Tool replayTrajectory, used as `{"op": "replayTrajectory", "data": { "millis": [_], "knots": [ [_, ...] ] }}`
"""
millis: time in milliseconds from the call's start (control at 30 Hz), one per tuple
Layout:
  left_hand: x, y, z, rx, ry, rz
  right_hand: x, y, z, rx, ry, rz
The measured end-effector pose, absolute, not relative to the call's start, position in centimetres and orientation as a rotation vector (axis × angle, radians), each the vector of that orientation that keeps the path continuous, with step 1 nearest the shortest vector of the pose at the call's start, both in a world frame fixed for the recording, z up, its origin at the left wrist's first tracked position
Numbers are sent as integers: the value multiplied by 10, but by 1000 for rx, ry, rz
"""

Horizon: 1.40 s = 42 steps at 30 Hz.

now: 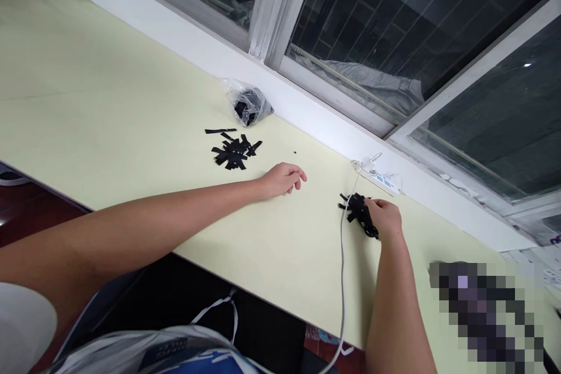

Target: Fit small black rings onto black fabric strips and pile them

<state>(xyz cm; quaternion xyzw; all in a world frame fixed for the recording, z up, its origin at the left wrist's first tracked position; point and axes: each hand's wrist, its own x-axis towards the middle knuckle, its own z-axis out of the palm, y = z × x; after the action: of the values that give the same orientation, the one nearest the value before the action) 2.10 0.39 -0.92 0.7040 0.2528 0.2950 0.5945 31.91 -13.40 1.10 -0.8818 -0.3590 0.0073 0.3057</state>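
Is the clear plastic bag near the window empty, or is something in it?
Not empty: dark pieces show through the clear film of the plastic bag. Whether it is full, I cannot tell.

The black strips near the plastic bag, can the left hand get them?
Probably yes: the left hand seems to hold nothing, and the black strips lie uncovered on the table close by, with nothing seen in between.
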Motion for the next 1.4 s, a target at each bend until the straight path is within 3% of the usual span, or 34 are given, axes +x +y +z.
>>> {"op": "replayTrajectory", "data": {
  "millis": [133, 367, 767, 1133, 1400],
  "knots": [
    [22, 4, -12, 1644, 566, 681, 347, -145, 4, -2588, -705, 49],
    [24, 6, -14, 1649, 592, 705, 355, -153, -2, -2639, -642, -85],
    [20, 4, -8, 1659, 607, 746, 338, -152, 3, -2371, -599, -610],
    [16, 7, 0, 1787, 652, 818, 254, -110, -7, -2024, -1257, -456],
    [-3, 30, 11, 2038, 887, 941, 242, -108, -7, -1963, -1344, -328]
  ]
}}
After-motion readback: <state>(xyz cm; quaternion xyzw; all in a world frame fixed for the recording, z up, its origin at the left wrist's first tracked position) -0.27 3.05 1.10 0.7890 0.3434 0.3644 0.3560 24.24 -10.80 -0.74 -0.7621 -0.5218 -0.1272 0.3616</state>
